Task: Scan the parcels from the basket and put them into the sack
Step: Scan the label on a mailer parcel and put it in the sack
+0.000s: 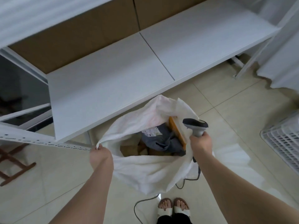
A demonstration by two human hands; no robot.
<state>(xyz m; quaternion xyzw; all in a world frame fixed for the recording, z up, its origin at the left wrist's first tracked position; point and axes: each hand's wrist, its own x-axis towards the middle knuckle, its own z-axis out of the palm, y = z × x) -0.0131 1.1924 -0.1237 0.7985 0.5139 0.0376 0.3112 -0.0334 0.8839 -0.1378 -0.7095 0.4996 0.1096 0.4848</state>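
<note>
A white woven sack (pixel 145 172) stands open on the tiled floor in front of me. My left hand (pixel 100 155) grips its left rim and holds the mouth open. My right hand (pixel 200 141) grips the handle of a grey barcode scanner (pixel 195 124) over the sack's right rim, its head pointing left. Inside the sack lie a grey bag parcel with a white label (pixel 161 139), a yellow padded envelope (pixel 177 131) standing on edge, and brown cardboard (pixel 129 149) lower down. A white slatted basket (pixel 284 141) shows at the right edge; its contents are hidden.
A long white shelf board (pixel 129 65) runs just behind the sack, with brown cardboard boxes (pixel 77 38) above it. The scanner's cable (pixel 140 206) trails over the floor by my sandalled feet (pixel 173 207). A wooden frame (pixel 14 165) lies at the left.
</note>
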